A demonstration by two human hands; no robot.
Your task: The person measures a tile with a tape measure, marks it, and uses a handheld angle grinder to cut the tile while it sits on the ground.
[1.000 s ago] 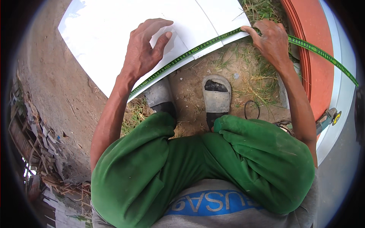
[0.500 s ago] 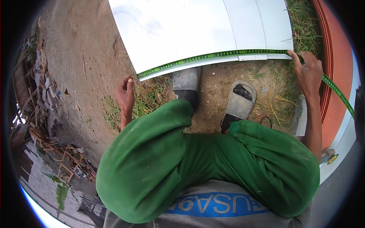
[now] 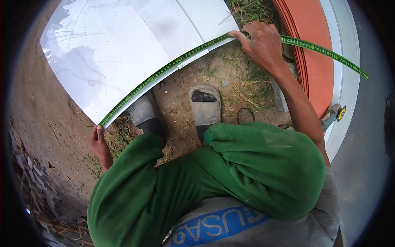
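Along the white sheet's near edge: a green measuring tape [image 3: 152, 78] lies on the white sheet [image 3: 123, 49], spanning corner to corner between the two hands.
At the left corner: the left hand [image 3: 98, 142] has thumb and finger pinching the tape's end; whether the sheet's corner is also caught between them is too small to tell for certain.
At the right corner: the right hand [image 3: 263, 45] sits just beyond the sheet, thumb pressing on the tape, the other fingers curled; their undersides are hidden.
Past the right hand: the tape comes out on its far side and runs rightward, above the orange panels [image 3: 314, 45] and a pale strip [image 3: 347, 61].
Beside the panels, lower right: a grinder [image 3: 330, 116] with a teal body and yellow disc, well apart from both hands.
Below the sheet: a grey sandal [image 3: 205, 108] on bare dirt, dry grass [image 3: 249, 92] near it, green trousers [image 3: 263, 160] closest to the viewer.
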